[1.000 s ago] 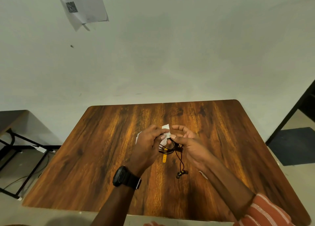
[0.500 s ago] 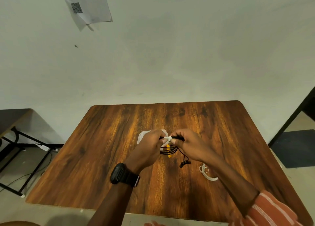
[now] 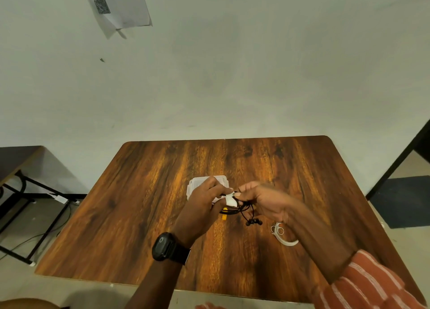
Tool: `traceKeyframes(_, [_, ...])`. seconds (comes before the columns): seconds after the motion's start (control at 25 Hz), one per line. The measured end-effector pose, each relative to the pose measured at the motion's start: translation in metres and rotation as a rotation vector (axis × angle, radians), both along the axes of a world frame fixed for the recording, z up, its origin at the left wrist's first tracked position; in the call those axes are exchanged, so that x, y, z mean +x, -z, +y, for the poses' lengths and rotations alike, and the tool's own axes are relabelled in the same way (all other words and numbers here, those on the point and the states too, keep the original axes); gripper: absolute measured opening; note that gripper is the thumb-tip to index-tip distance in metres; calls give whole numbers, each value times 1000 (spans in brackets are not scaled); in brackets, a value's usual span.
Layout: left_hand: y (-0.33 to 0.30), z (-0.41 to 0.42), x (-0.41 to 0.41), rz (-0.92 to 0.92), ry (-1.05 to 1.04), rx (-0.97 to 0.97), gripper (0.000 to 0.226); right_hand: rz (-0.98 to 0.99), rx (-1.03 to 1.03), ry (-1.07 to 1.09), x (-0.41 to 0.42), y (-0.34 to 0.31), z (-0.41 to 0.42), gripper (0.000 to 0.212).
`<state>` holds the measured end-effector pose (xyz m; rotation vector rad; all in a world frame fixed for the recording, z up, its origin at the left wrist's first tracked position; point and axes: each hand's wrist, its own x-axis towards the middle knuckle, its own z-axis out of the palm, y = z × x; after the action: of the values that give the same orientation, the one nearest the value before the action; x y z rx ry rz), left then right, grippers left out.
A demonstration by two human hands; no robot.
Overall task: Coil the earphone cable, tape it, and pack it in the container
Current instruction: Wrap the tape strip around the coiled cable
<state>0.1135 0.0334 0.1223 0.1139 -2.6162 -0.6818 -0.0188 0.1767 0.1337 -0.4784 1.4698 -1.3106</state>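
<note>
A coiled black earphone cable (image 3: 242, 207) hangs between both hands above the middle of the wooden table (image 3: 139, 204). Its two earbuds (image 3: 254, 222) dangle below. A white strip of tape (image 3: 229, 199) is wrapped over the coil. My left hand (image 3: 202, 206) pinches the tape and coil from the left. My right hand (image 3: 263, 201) holds the coil from the right and is blurred. A clear plastic container (image 3: 197, 185) sits on the table just behind my left hand, partly hidden. A small yellow piece (image 3: 224, 216) shows under the coil.
A white tape roll (image 3: 283, 237), partly hidden by my right forearm, lies on the table to the right of the earbuds. A black-framed side table (image 3: 21, 180) stands to the left. A dark doorway is at the far right.
The hands turned the coil and pressed the white tape around it. The view shifted, and the container and tape roll came into sight.
</note>
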Motion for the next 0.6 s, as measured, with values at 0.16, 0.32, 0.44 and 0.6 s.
traceKeyframes(0.16, [3, 5, -5, 96, -75, 162, 4, 257, -53, -86, 0, 13, -1, 14])
traceKeyframes(0.32, [17, 23, -12, 17, -403, 620, 5, 287, -184, 41, 6, 31, 1, 20])
traceKeyframes(0.44, [25, 28, -19, -47, -438, 911, 5, 325, -161, 154, 6, 52, 1, 18])
traceKeyframes(0.6, [32, 32, -29, -94, -416, 1048, 9, 223, -84, 205, -6, 67, -2, 15])
